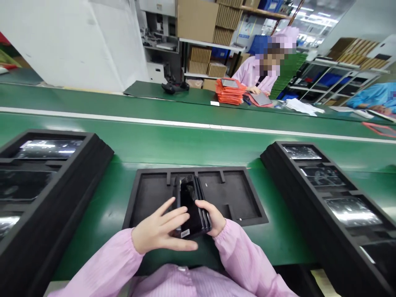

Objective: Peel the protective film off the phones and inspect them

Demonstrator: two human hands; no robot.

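Note:
Over the middle of a black foam tray [247, 198], my right hand [213, 215] grips a small stack of glossy black phone-like panels [192, 220] by its right edge. The panels stand tilted, and the front one carries a small white label near its bottom. My left hand [162, 227] is at the stack's left side with its fingers spread, the fingertips over or against the front panel. Whether those fingertips press on the glass, I cannot tell. Dividing ribs and a few white specks show inside the tray.
Tall stacks of black foam trays holding glossy panels stand on the left [83, 177] and right [278, 177]. Across the green bench [185, 144], a person in pink [250, 74] sits by a pile of red sleeves [229, 94]. A blue sleeve [368, 95] shows far right.

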